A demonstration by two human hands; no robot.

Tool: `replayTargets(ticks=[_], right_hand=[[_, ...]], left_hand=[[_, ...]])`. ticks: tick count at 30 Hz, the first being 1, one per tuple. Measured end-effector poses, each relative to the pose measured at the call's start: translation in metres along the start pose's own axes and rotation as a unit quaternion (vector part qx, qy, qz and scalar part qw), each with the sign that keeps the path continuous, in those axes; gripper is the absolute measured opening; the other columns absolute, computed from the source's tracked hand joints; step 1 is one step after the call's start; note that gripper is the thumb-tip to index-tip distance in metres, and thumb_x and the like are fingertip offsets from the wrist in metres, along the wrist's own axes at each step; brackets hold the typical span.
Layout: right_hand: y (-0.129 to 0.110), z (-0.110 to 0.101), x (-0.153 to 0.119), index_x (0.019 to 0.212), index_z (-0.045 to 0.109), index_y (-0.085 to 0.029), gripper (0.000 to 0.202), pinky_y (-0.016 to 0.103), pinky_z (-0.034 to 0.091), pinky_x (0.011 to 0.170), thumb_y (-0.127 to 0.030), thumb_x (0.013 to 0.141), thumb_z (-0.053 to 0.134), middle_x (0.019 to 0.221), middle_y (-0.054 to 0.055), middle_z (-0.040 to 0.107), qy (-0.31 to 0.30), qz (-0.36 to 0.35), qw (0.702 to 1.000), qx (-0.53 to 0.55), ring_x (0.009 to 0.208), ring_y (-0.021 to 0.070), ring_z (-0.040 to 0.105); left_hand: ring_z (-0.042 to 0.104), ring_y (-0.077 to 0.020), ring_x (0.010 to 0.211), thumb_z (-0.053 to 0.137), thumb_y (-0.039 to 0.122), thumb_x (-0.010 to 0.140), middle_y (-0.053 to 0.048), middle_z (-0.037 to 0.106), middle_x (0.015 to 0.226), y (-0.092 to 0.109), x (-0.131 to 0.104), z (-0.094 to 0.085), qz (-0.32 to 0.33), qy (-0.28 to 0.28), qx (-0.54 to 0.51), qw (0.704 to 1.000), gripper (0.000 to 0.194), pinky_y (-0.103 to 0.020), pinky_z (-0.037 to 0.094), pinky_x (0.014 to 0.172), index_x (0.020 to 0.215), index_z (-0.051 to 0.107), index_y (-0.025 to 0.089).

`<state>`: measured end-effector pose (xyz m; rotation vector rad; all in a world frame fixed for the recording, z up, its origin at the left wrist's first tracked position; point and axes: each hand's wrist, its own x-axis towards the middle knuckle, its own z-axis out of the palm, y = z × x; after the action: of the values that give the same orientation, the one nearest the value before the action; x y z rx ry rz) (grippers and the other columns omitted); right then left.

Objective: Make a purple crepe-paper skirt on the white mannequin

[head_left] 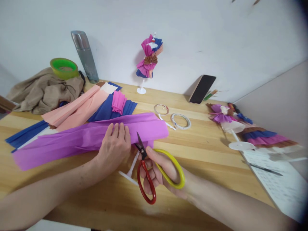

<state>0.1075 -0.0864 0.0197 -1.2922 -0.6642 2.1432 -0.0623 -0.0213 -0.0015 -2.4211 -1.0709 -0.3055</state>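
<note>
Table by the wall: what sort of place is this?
Probably a craft workspace, judging by the purple paper, the scissors and what looks like a tape roll.

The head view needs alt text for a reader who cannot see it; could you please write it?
A person's left hand rests on long purple paper on a wooden table, while the right hand holds scissors, blades parted, close to it. Beyond are more coloured papers and an upright, paper-dressed stand.

A single head-worn camera looks forward and down from the table's near side across the pale, striped wooden tabletop (211, 154) to the plain white wall (108, 19), bare left hand (116, 141) and bare right hand (166, 164) close in, just below mid-frame.
</note>
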Motion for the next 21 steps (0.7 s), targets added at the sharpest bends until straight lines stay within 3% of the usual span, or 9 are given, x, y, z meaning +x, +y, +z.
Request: replayTargets(ticks=[8, 14, 21], right_hand=[[0.002, 0.006, 0.001, 0.072, 0.054, -0.015, 0.068, 0.024, 0.045, 0.040, -0.083, 0.070, 0.054, 0.058, 0.000, 0.056, 0.013, -0.002, 0.999, -0.052, 0.042, 0.0128, 0.058], [0.000, 0.014, 0.002, 0.073, 0.052, -0.016, 0.080, 0.024, 0.045, 0.039, -0.094, 0.053, 0.053, 0.058, -0.002, 0.056, 0.050, 0.004, 0.995, -0.083, 0.040, 0.0118, 0.057], [0.006, 0.018, 0.008, 0.069, 0.049, -0.017, 0.080, 0.024, 0.043, 0.039, -0.096, 0.056, 0.043, 0.052, -0.003, 0.054, 0.081, 0.014, 0.990, -0.117, 0.036, 0.0108, 0.054]], left_hand=[[0.070, -0.0381, 0.101, 0.037, 0.002, 0.087, -0.031, 0.069, 0.111, 0.001, 0.000, -0.002, 0.011, 0.010, 0.015, 1.000, 0.041, -0.052, 0.054, 0.093, 0.112, 0.069, -0.006], [0.071, -0.0376, 0.098, 0.035, 0.001, 0.087, -0.032, 0.070, 0.109, 0.005, -0.001, -0.001, 0.006, 0.016, 0.010, 1.000, 0.042, -0.053, 0.054, 0.092, 0.111, 0.069, -0.006], [0.072, -0.0360, 0.095, 0.040, 0.000, 0.086, -0.028, 0.072, 0.105, 0.004, 0.000, -0.002, 0.013, 0.037, 0.026, 0.999, 0.039, -0.050, 0.055, 0.091, 0.107, 0.071, -0.005]])
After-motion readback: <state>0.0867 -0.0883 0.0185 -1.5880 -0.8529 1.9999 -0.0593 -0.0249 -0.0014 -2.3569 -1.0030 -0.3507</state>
